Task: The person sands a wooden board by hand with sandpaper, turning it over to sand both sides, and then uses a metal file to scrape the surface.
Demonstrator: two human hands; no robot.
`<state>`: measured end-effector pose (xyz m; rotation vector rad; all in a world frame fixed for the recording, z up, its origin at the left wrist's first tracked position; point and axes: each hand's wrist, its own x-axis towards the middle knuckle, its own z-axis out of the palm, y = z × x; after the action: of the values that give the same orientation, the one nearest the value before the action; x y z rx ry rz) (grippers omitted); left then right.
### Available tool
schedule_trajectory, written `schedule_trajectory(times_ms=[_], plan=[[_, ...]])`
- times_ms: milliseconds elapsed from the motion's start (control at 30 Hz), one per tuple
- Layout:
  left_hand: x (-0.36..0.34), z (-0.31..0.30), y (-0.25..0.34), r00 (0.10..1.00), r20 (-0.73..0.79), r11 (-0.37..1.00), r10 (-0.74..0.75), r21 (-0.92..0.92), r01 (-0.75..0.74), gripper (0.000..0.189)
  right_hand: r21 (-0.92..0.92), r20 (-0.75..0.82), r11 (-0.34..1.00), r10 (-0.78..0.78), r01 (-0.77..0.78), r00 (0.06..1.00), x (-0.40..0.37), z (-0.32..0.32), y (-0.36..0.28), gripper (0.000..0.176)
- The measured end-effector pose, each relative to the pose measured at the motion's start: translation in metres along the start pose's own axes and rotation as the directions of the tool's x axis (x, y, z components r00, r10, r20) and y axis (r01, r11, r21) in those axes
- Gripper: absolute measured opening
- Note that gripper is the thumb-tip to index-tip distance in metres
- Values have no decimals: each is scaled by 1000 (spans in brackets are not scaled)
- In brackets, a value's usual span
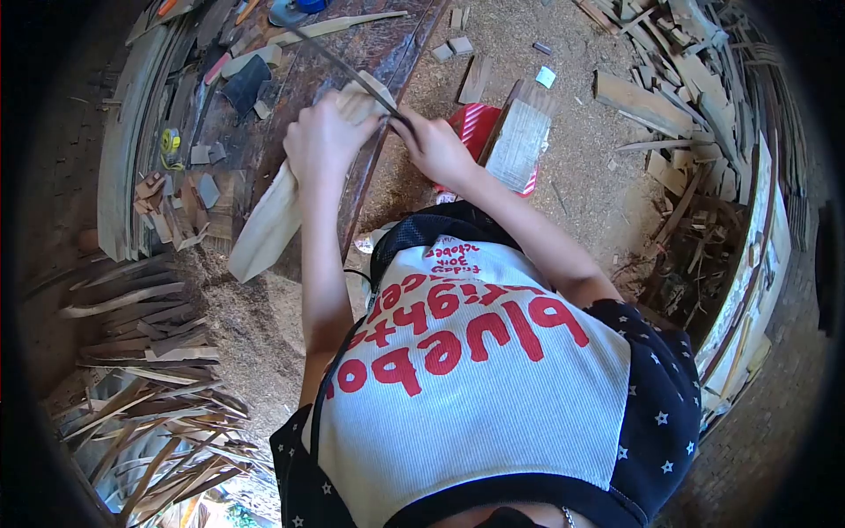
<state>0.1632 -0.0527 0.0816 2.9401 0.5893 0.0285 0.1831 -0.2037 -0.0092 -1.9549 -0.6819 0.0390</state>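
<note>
Under my left hand (326,141) a pale, shaped wooden piece (267,231) lies slantwise along the workbench edge. The fingers are closed around it near its upper end, and its wider end sticks out toward the lower left. In my right hand (436,151) is the near end of a long, narrow, dark metal file (334,60). The file slants up and left over the bench and crosses the wood's upper end, close to my left fingers.
The dark bench top (295,84) carries a yellow tape measure (171,139), small offcuts (209,188) and another shaped wooden piece (348,24). A wood block (519,145) stands right of my right hand. Scrap wood heaps (695,79) lie right, thin strips (167,422) lower left.
</note>
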Motion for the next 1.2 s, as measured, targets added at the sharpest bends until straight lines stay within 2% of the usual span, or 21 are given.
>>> schedule_trajectory(times_ms=[133, 200, 300, 333, 433, 533, 600, 667, 733, 800, 867, 900, 1033, 1200], plan=[[-1, -4, 5, 999, 44, 1000, -23, -2, 23, 56, -17, -39, 1000, 12, -12, 999, 12, 3, -8, 20], [4, -2, -1, 1000, 15, 1000, -23, -5, 23, 56, -118, 47, 984, 139, -133, 989, -21, -3, 13, 21], [6, 2, -5, 1000, -7, 1000, -25, -14, 25, 56, -175, 105, 963, 225, -205, 969, -54, -12, 32, 24], [6, 1, -5, 1000, -7, 1000, -17, -6, 17, 56, -175, 105, 962, 228, -208, 968, -50, -12, 30, 24], [-1, -3, 6, 1000, 3, 1000, -8, 1, 8, 55, -64, 24, 998, 14, -12, 1000, -5, -5, 2, 20], [-1, -4, 5, 1000, 5, 1000, -6, -5, 6, 54, -130, 8, 991, 31, -30, 999, 15, -1, -8, 24], [1, -1, 2, 1000, 2, 1000, 8, -15, -8, 53, -82, -6, 997, 9, -9, 1000, -5, 0, 3, 24], [2, 0, -1, 1000, -12, 1000, 4, -24, -4, 52, -176, 43, 977, 129, -119, 991, -35, -4, 20, 23], [2, -1, -1, 998, 69, 999, -4, -50, 8, 60, -172, 43, 979, 123, -114, 991, -45, -13, 23, 23], [3, -2, -2, 999, 41, 1000, -9, -22, 10, 61, -184, 58, 970, 172, -159, 983, -39, -16, 23, 23], [6, -1, -3, 997, -68, 999, -34, -26, 32, 52, -197, 73, 963, 199, -182, 977, -26, -16, 13, 32], [7, -1, -3, 996, -62, 998, -56, -18, 55, 51, -185, 92, 960, 228, -208, 969, -22, -16, 9, 34], [7, 1, -2, 996, -45, 997, -75, 1, 75, 50, -91, 44, 975, 209, -204, 977, -31, -4, 6, 27], [7, -2, -1, 996, -17, 996, -84, -21, 84, 53, -132, 86, 965, 237, -225, 968, -42, -15, 12, 28]])
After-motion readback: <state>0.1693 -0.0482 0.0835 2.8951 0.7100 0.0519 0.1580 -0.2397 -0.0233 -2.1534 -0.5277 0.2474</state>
